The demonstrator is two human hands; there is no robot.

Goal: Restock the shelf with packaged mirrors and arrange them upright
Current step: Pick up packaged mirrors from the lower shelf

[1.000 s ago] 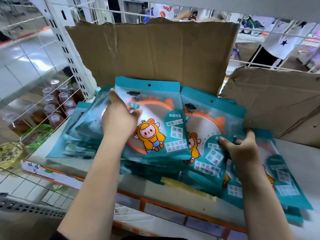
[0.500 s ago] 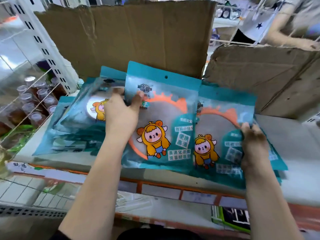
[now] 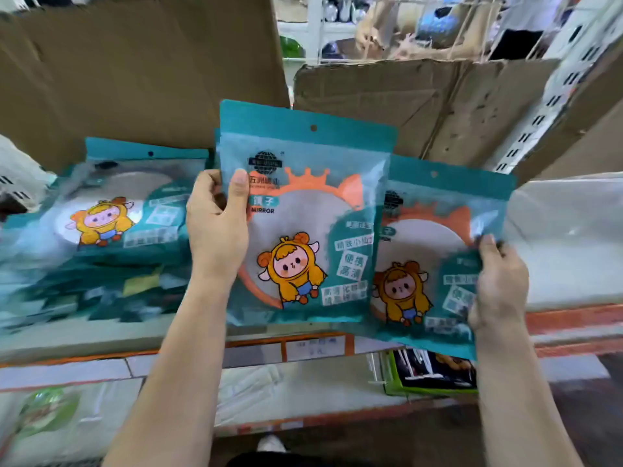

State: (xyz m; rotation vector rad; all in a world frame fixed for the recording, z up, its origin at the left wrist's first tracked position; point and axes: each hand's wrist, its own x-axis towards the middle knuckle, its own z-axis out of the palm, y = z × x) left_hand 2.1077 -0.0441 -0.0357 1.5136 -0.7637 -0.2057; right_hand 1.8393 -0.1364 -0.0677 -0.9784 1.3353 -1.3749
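Two teal mirror packets with a yellow cartoon figure are lifted upright in front of the shelf. My left hand [image 3: 215, 227] grips the left edge of the front packet [image 3: 313, 210], thumb on its face. My right hand [image 3: 499, 284] pinches the right edge of the second packet [image 3: 435, 251], which stands partly behind the first. A loose pile of the same packets [image 3: 101, 237] lies flat and slanted on the white shelf [image 3: 573, 237] at the left.
Brown cardboard sheets [image 3: 141, 72] stand against the wire back of the shelf. An orange-edged price strip [image 3: 317, 345] runs along the shelf front. A green box [image 3: 435, 372] sits on the lower shelf. Another person's hands [image 3: 381, 38] show behind the wire grid.
Both hands have raised the two packets off the pile and brought them upright and closer to me. The view has shifted to the right.
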